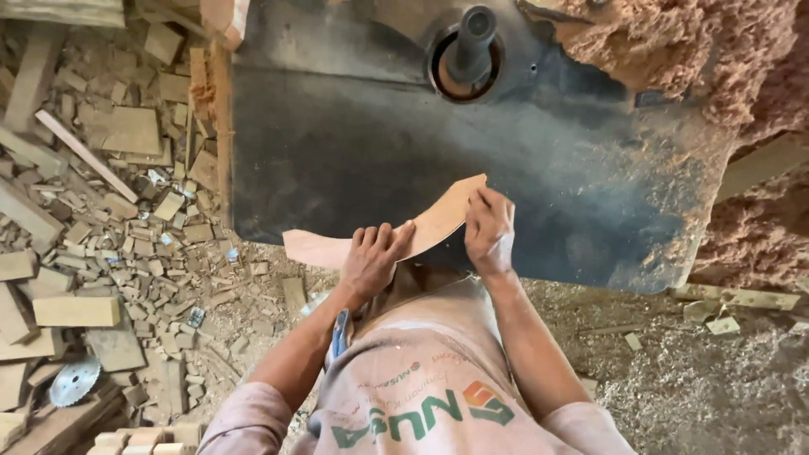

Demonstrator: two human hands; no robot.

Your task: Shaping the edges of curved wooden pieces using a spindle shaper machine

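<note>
Wooden curved piece (388, 229) lying under both hands, left hand (373, 257) and right hand (489, 229) pressing it flat-fingered, long axis running 8 to 2 o'clock on dark machine table (354, 143)

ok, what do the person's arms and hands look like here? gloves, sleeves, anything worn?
Both hands are bare: no gloves on the left hand or the right hand, and no watch, rings or bands visible. The forearms are uncovered too. Short sleeves of a dusty pale pink T-shirt end above the elbows; the shirt has a printed chest logo in green and orange.
</note>
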